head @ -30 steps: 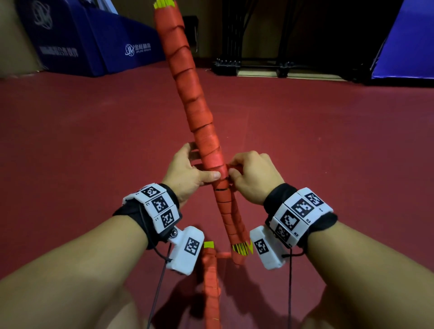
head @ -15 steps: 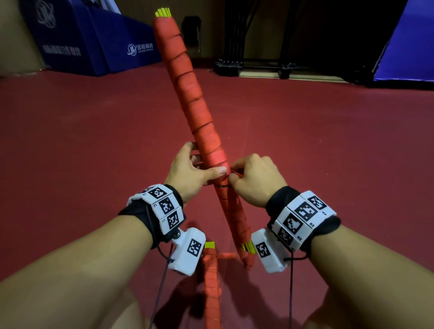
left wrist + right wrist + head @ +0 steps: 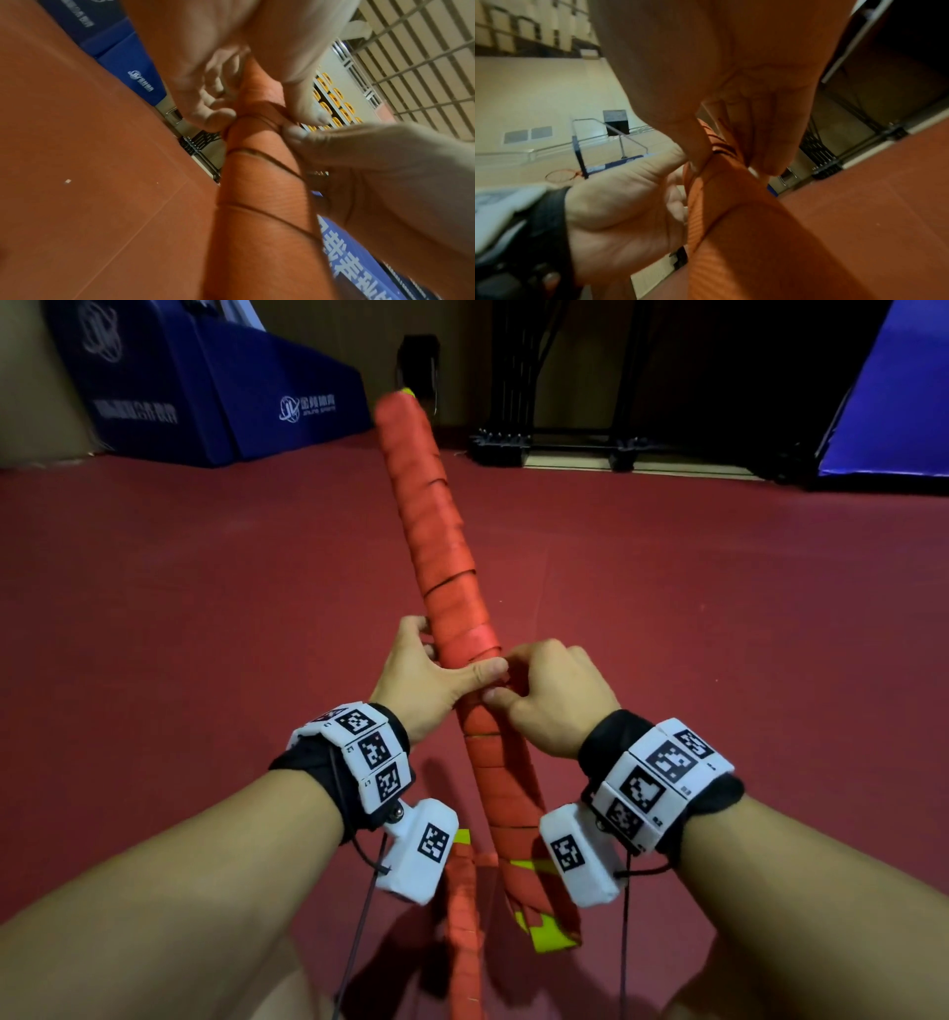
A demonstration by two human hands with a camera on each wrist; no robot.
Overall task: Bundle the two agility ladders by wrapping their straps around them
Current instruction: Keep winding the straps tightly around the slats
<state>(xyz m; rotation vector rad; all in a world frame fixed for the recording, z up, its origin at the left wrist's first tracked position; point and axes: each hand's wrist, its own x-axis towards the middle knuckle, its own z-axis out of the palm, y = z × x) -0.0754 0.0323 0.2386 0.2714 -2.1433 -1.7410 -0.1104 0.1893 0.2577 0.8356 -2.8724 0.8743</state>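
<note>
A long bundled ladder wrapped in orange-red strap (image 3: 441,567) is tilting above the dark red floor (image 3: 205,608). The left hand (image 3: 426,680) is gripping its middle; the right hand (image 3: 554,695) is pinching the strap end. A slipped pinch could unwind the wraps.

Orange strap (image 3: 447,567) over yellow-green ladder rungs (image 3: 552,934); maroon floor (image 3: 719,608), blue pads (image 3: 205,397).
</note>
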